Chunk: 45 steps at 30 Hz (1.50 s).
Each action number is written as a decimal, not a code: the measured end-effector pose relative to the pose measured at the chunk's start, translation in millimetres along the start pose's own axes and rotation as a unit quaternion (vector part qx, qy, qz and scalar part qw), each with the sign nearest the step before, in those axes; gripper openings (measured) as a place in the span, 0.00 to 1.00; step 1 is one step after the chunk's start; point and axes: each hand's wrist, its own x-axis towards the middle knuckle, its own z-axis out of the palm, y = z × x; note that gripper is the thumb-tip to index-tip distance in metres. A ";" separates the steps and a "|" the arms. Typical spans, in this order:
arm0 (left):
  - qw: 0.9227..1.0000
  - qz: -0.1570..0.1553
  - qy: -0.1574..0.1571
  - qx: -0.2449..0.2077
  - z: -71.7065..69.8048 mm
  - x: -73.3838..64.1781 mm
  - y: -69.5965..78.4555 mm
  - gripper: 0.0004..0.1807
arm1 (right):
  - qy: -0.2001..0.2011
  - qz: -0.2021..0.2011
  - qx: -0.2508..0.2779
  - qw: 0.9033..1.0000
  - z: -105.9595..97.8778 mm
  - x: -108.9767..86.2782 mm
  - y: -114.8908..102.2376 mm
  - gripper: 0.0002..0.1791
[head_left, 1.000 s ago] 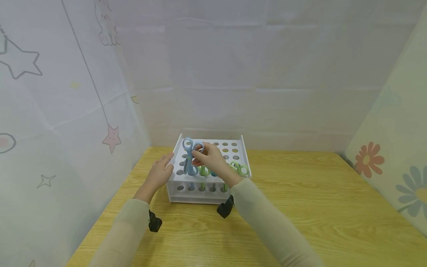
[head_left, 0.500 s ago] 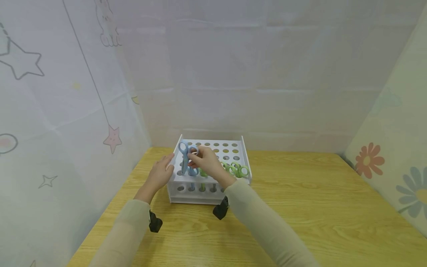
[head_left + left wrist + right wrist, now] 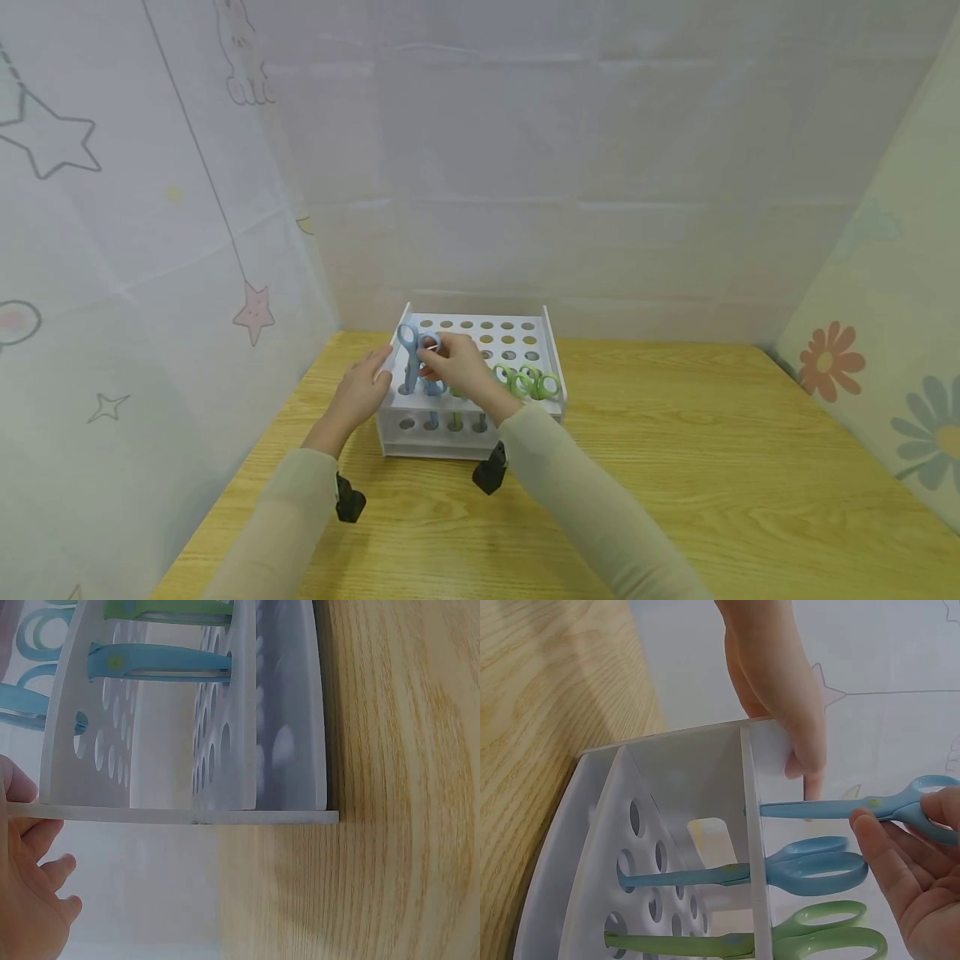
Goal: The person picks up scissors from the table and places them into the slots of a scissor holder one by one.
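A white rack (image 3: 435, 451) with rows of round holes stands on the table. My left hand (image 3: 358, 390) grips its left side panel, thumb inside and fingers outside. My right hand (image 3: 459, 364) pinches a pair of light blue scissors (image 3: 817, 809) near the handles, with the blades pointing down. Their tip is at the front-left hole, just entering the top plate in the left wrist view. Beside them, a second pair of blue scissors (image 3: 682, 878) hangs through both perforated plates. Green scissors (image 3: 682, 944) stand in the following hole.
More green scissors (image 3: 549, 385) stand at the rack's front right. The wooden table (image 3: 712, 450) extends to the right and in front. Patterned cloth walls (image 3: 180, 250) enclose the left, back and right sides.
My right hand has moved left and slightly down with the blue scissors, bringing their tip to the front-left hole. The left hand has stayed on the rack's side.
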 end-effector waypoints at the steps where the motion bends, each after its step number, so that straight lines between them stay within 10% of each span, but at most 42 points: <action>1: 1.000 0.000 0.000 -0.001 0.2 0.0 -0.1 0.28 | 0.000 0.001 -0.001 1.000 0.4 0.1 0.3 0.08; 45: 1.000 -0.010 -0.003 0.000 2.5 2.9 -2.7 0.28 | 0.013 -0.016 -0.195 0.980 16.2 8.2 -2.9 0.10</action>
